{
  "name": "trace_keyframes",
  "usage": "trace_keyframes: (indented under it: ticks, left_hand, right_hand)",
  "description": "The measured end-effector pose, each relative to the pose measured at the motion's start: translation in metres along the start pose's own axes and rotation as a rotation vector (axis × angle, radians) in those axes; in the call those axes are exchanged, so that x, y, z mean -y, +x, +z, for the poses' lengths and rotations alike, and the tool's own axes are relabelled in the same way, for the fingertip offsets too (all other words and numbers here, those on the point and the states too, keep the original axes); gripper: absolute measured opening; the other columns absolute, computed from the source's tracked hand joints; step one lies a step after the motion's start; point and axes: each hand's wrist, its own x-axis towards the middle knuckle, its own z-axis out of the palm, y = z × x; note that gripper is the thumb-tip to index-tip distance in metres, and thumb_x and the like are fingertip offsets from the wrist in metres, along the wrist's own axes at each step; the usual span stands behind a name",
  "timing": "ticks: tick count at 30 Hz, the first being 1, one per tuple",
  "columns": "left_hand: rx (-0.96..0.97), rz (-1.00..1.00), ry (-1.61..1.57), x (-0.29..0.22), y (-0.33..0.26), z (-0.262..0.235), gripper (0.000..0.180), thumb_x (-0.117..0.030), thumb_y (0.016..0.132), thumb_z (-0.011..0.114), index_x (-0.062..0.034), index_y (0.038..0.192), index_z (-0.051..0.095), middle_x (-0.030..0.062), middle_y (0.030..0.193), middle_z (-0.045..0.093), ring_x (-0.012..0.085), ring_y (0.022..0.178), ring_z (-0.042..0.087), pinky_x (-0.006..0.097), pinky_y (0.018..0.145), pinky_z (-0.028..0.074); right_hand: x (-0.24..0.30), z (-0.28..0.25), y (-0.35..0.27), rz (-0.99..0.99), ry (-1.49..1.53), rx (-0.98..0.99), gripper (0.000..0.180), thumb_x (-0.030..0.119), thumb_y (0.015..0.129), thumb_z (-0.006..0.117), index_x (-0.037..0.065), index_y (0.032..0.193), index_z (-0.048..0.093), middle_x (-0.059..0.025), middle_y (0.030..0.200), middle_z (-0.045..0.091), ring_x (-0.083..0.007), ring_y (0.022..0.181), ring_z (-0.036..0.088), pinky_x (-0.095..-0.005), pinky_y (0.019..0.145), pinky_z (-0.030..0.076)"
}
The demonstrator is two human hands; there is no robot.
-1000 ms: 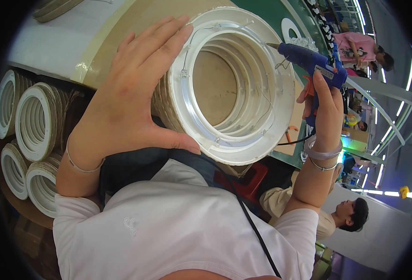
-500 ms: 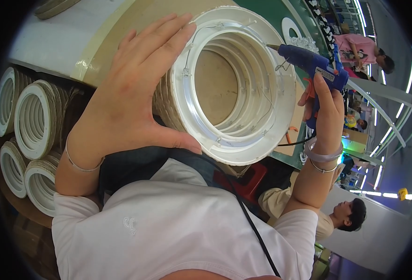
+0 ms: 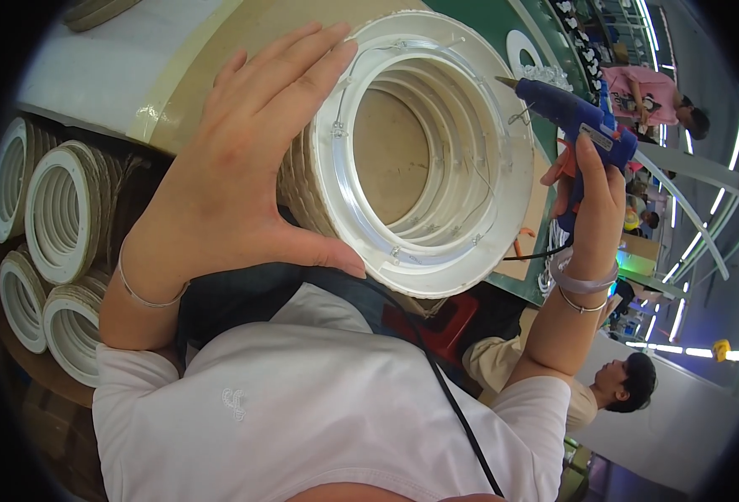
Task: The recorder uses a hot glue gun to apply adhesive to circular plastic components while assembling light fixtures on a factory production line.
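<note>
A hollow cylinder (image 3: 505, 209) with a white ring-shaped rim and a beige, ridged outer wall stands in front of me, more white rings showing inside. Thin wires and a clear strip (image 3: 341, 167) run around its face. My left hand (image 3: 227, 171) spans its left side, fingers over the upper edge and thumb against the lower rim. In my right hand (image 3: 597, 197) is a blue hot glue gun (image 3: 554, 105), fingers wrapped around its handle. The gun's nozzle points left, just off the upper right of the rim and not touching it.
Similar cylinders (image 3: 56, 213) are stacked at the left. A white flat ring (image 3: 520, 48) and clear plastic pieces (image 3: 545, 75) lie on the green table beyond. A black cord (image 3: 453, 393) crosses my front. A red stool (image 3: 449, 330) stands below; co-workers (image 3: 641, 92) are at the right.
My right hand has drawn the glue gun a little to the right, so its nozzle has left the rim area. The left hand and cylinder have barely shifted.
</note>
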Motion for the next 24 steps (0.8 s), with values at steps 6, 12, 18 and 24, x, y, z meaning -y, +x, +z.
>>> trace_keyframes:
  ticks: [6,12,18,24]
  left_hand:
    - [0.005,-0.012,0.016,-0.001,-0.001,0.000,0.113,-0.059,0.041,0.073,0.0008,0.128,0.033,0.0156,0.132,0.034,0.0321,0.124,0.028,0.044,0.100,0.019]
    - [-0.009,-0.011,-0.009,-0.001,-0.002,0.002,0.110,-0.057,0.044,0.073,0.0005,0.128,0.032,0.0139,0.132,0.034,0.0320,0.124,0.028,0.044,0.100,0.019]
    - [-0.012,-0.014,-0.030,0.000,-0.002,0.002,0.110,-0.055,0.044,0.074,0.0006,0.128,0.032,0.0144,0.132,0.034,0.0320,0.123,0.029,0.044,0.101,0.019]
    - [-0.008,-0.010,-0.038,0.000,-0.003,0.002,0.109,-0.054,0.044,0.074,0.0004,0.128,0.032,0.0142,0.132,0.034,0.0320,0.123,0.029,0.045,0.101,0.018]
  right_hand:
    - [0.018,0.006,-0.005,-0.053,0.086,0.020,0.028,0.028,0.085,0.047,0.001,0.077,0.056,-0.0099,0.066,0.059,-0.0067,0.039,0.038,-0.0174,0.037,0.029]
    - [0.027,0.025,-0.005,-0.058,0.214,0.185,0.032,0.031,0.085,0.049,0.000,0.089,0.055,-0.0096,0.065,0.060,-0.0060,0.039,0.041,-0.0170,0.036,0.031]
    - [0.034,0.038,-0.004,-0.053,0.087,0.221,0.030,0.029,0.086,0.044,0.002,0.079,0.055,-0.0088,0.062,0.057,-0.0076,0.039,0.038,-0.0189,0.040,0.030]
    - [0.034,0.043,-0.003,-0.067,0.084,0.193,0.031,0.030,0.087,0.045,0.004,0.072,0.055,-0.0072,0.058,0.056,-0.0078,0.038,0.040,-0.0188,0.038,0.030]
